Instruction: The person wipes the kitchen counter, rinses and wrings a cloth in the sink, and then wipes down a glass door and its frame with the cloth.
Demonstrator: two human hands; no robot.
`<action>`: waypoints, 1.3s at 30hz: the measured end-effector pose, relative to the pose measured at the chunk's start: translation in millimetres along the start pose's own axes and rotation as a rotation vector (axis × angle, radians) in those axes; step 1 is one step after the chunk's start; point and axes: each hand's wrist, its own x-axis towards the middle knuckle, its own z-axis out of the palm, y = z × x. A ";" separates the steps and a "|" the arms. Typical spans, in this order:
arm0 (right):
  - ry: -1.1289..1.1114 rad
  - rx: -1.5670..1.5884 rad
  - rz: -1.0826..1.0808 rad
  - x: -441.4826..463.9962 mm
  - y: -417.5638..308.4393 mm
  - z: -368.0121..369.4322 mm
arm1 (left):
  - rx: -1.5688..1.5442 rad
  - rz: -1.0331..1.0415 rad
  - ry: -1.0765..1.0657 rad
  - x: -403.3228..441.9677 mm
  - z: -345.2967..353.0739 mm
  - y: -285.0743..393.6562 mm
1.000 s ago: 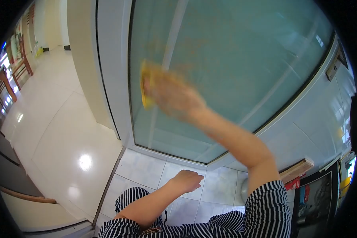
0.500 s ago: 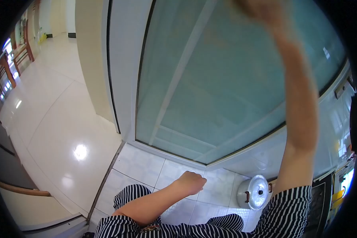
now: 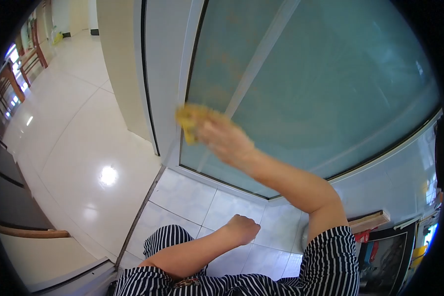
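My right hand point(image 3: 224, 140), blurred by motion, presses a yellow cloth point(image 3: 188, 121) against the lower left of a frosted glass door panel point(image 3: 320, 93). The cloth overlaps the dark edge strip and the white door frame point(image 3: 165, 64). My left hand point(image 3: 244, 230) is closed in a fist above the tiled floor, near my striped knee, with nothing showing in it.
White floor tiles point(image 3: 182, 195) lie below the door. A metal pot point(image 3: 305, 239) stands mostly hidden behind my right arm. At right are a wooden-edged board point(image 3: 375, 219) and a dark cabinet front point(image 3: 385, 259). Chairs point(image 3: 32, 61) stand far left.
My right hand has swept down and left across the glass from the top right, bringing the cloth into clear view. The pot is now mostly covered by my arm. My left hand stays closed.
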 end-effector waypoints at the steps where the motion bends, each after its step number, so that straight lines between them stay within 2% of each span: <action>1: 0.008 0.111 -0.102 -20.2 -16.9 7.0 | -0.001 -0.001 -0.006 -6.0 1.5 0.9; 2: 0.018 0.223 -0.207 -28.0 -22.8 4.7 | 0.032 -0.014 0.010 -13.9 0.7 3.8; 3: 0.019 0.230 -0.208 -27.1 -23.2 10.5 | 0.062 -0.026 0.024 -21.4 0.1 6.9; 6: 0.268 0.298 0.077 3.5 24.8 -9.9 | 0.037 0.085 0.115 -39.2 -0.4 17.5; 8: 0.425 0.219 0.236 39.9 92.1 -64.9 | -0.012 0.122 0.060 -42.3 -2.6 18.6; 10: 0.469 0.167 0.303 47.1 113.3 -80.9 | -0.049 0.166 0.008 -43.6 -5.3 20.3; 12: 0.558 0.237 0.184 46.8 102.5 -66.2 | 0.004 0.031 -0.015 -45.9 -3.9 12.8; 13: 0.533 0.414 0.108 39.1 77.3 -38.0 | 0.024 0.009 0.062 -45.2 0.2 6.9; 14: 0.537 0.409 0.107 30.4 63.6 -31.9 | 0.029 0.007 0.065 -50.4 -2.8 7.0; 16: 0.274 0.382 -0.157 16.7 52.2 -28.8 | 0.090 -0.061 0.216 -56.6 -13.8 7.6; 17: 0.319 0.449 -0.071 25.7 62.0 -40.2 | 0.084 -0.063 0.227 -54.7 -14.3 6.4; 18: 0.314 0.456 -0.076 34.8 72.7 -51.4 | 0.066 -0.027 0.242 -53.6 -12.3 7.3; 20: 0.646 0.322 0.234 49.7 90.0 -70.7 | 0.041 0.015 0.248 -46.3 -5.0 10.8; 21: 0.548 0.323 0.184 44.3 84.8 -64.8 | 0.032 0.052 0.211 -36.0 0.0 9.8; 22: 0.555 0.317 0.184 37.7 74.5 -53.6 | 0.028 0.086 0.178 -30.0 1.5 7.6; 24: 0.424 0.433 -0.045 25.2 57.0 -33.3 | 0.046 0.060 0.154 -28.7 -1.6 10.7; 25: 0.421 0.432 -0.052 27.6 65.5 -41.1 | 0.056 0.038 0.128 -26.6 -3.1 11.6; 27: 0.437 0.412 0.137 33.8 82.5 -65.9 | 0.032 0.051 0.149 -22.7 -2.3 10.4; 31: 0.464 0.431 0.105 35.0 69.1 -51.9 | 0.039 0.097 0.238 -15.6 3.8 7.7; 32: 0.412 0.484 0.051 31.9 69.3 -50.4 | 0.043 0.096 0.238 -17.2 1.6 7.0; 34: 0.347 0.537 -0.009 33.2 75.9 -52.3 | 0.016 0.049 0.107 -18.4 -2.7 8.7; 36: 0.596 0.328 0.181 43.3 87.3 -63.4 | -0.004 0.065 0.142 -15.4 1.5 10.0; 37: 0.598 0.327 0.182 40.8 82.5 -59.0 | -0.005 0.066 0.188 -14.6 2.3 8.2; 39: 0.427 0.649 0.041 32.3 62.2 -39.1 | 0.021 0.067 0.204 -14.7 2.1 6.2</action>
